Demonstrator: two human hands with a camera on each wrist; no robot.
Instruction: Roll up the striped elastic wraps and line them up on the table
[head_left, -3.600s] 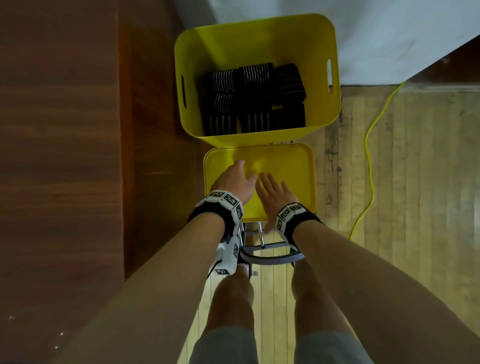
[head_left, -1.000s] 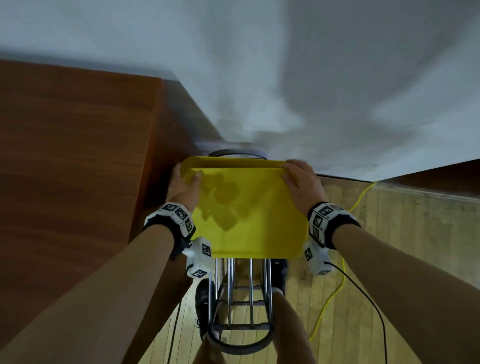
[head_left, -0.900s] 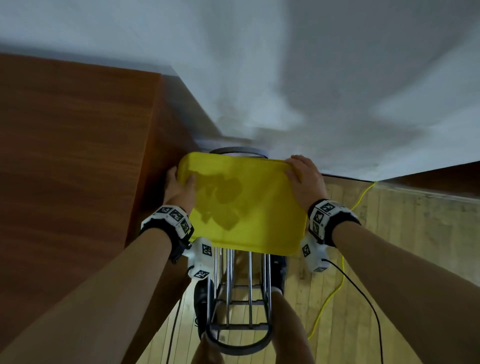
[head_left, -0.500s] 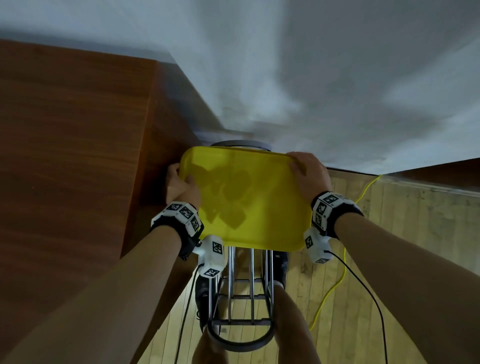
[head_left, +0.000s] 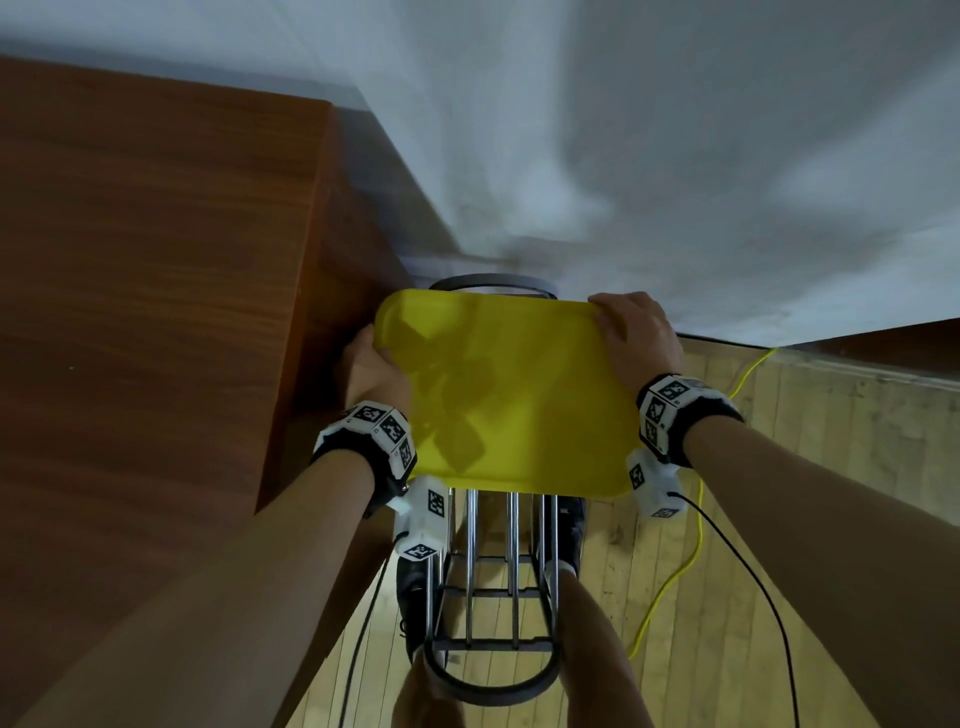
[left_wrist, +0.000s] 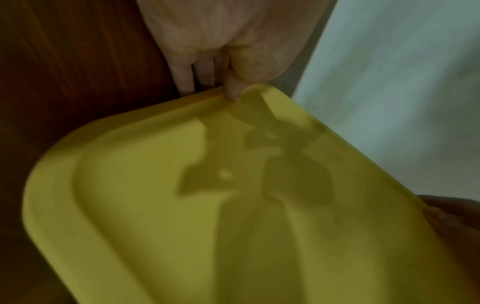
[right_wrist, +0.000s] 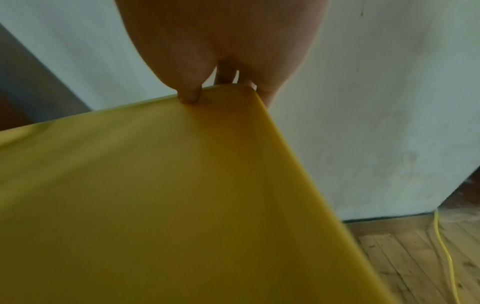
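Left hand: left hand (head_left: 375, 370) grips the far left corner of the yellow lid (head_left: 519, 395); thumb on top at the rim, fingers (left_wrist: 185, 79) curled under the edge.
Right hand: right hand (head_left: 636, 338) grips the far right corner; thumb on top, fingers wrapped below.
Lid: held between both hands, clear of the metal stool (head_left: 491, 587) beneath it.
Striped wraps: in no view; location cannot be told.
Table: wooden table (head_left: 150, 291) just outside the left fingers.
Floor: yellow cable (head_left: 696, 525) on the boards, beyond the right wrist.
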